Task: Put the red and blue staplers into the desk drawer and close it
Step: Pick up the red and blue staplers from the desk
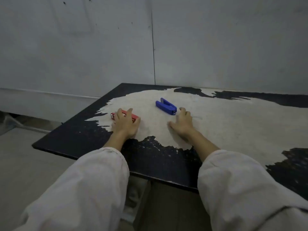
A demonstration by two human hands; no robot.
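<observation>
Dim, soft light; wide-angle edge distortion

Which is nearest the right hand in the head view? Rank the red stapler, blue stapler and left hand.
From the right hand:
1. Blue stapler, just beyond its fingers, untouched.
2. Left hand, alongside, to the left.
3. Red stapler, under the left hand.

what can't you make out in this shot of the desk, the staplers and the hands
- Desk drawer: not visible in the head view; the desk top and both sleeves cover where it might be.
- Red stapler: its middle is hidden under the left hand, so whether the grip has closed is unclear.
- Right hand: near the blue stapler; contact cannot be told.
- Desk's right side: cut off by the frame edge.
</observation>
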